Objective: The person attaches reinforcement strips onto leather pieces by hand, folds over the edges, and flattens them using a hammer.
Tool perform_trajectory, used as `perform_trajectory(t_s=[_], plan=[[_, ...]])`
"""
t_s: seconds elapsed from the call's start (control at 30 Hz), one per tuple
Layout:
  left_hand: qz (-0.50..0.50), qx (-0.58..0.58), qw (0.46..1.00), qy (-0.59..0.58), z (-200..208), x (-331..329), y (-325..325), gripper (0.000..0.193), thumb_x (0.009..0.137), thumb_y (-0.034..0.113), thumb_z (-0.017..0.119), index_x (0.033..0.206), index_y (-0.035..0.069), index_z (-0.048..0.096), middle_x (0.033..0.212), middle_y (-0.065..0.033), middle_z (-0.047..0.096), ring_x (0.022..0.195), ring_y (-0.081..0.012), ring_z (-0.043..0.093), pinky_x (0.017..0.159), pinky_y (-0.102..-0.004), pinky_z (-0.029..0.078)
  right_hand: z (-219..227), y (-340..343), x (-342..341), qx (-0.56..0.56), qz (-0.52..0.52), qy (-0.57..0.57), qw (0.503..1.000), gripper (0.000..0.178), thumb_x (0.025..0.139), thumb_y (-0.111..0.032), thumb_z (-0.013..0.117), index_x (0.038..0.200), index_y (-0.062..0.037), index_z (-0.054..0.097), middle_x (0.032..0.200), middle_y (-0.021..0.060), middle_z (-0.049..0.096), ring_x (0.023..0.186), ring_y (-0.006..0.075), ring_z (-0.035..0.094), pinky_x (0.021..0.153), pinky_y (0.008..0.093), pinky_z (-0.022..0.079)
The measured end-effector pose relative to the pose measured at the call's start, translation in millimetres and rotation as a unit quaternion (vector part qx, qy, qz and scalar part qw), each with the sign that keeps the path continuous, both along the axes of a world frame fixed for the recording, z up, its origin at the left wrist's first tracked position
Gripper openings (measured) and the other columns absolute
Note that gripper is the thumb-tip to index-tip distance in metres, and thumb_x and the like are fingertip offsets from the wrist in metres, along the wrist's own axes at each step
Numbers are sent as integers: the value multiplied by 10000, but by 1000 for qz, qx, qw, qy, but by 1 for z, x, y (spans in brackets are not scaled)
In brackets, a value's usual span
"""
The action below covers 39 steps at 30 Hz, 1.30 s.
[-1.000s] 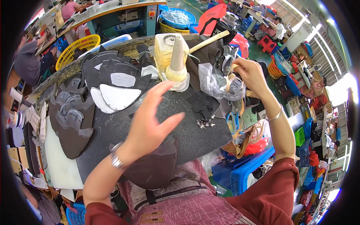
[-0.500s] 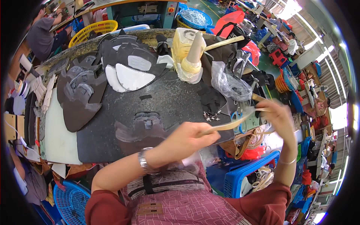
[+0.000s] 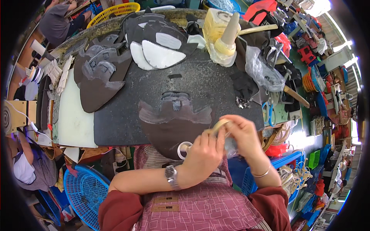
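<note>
Both hands are close together over the near edge of the work board. My left hand (image 3: 204, 156) is closed on a cream strip (image 3: 219, 125), which bends in a short arc between my hands. The fingers of my right hand (image 3: 242, 134) pinch the strip's other side. A white ring (image 3: 180, 151) shows beside my left hand; whether the hand holds it is hidden. Just beyond lies a dark brown cut piece (image 3: 163, 131) with a greyish, glue-like band along its notched upper edge. Its near right part is behind my left hand.
A black board (image 3: 127, 127) covers the bench. Stacked dark pieces (image 3: 102, 92) lie left, white curved pieces (image 3: 163, 55) farther back. A cone on a yellowed block (image 3: 227, 38), a wooden-handled tool (image 3: 296, 96) and blue-handled scissors (image 3: 271, 115) are right. Blue baskets (image 3: 83, 192) stand below.
My hands have come together from wide apart, and the cream strip once stretched between them is now bent short. The white ring has come into sight. The view has shifted, moving the bench leftward and upward relative to me.
</note>
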<state>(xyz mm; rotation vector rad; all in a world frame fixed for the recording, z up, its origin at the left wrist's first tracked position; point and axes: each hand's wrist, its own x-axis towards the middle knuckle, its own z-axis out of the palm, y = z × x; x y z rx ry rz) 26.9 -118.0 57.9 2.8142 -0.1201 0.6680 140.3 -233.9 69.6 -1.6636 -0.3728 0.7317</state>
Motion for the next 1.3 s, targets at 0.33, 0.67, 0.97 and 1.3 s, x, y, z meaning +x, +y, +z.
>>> perform_trajectory(t_s=[0.33,0.67,0.97,1.3], plan=[[-330,-748,461,345,-4,27,28,613,898,205,636,1398,30,327,1177,-53,553,962,-74,533,824,-243,437,70,-25,8,-102,210,-466,853,263,825,-36,616,1088,-27,618,714,70,574,549,191,546,490,313,429],[-212,-582,677,397,-1,7,65,207,911,218,615,929,24,685,651,41,535,615,-28,418,553,-205,358,11,-18,0,-22,297,-160,941,529,862,-203,642,1310,-20,428,1049,123,605,952,261,611,795,375,494],[-216,-719,541,378,-14,-17,88,205,900,215,620,812,31,633,643,40,567,593,-22,483,531,-217,376,3,14,-20,234,286,158,916,271,926,-315,573,883,-48,590,871,96,649,793,183,581,723,311,461],[141,-131,980,59,-35,13,152,423,659,90,756,1062,32,645,965,-89,573,879,-273,542,729,-354,470,-6,84,56,-97,144,-141,975,162,902,-65,516,1016,4,608,742,52,645,634,84,589,558,232,474]])
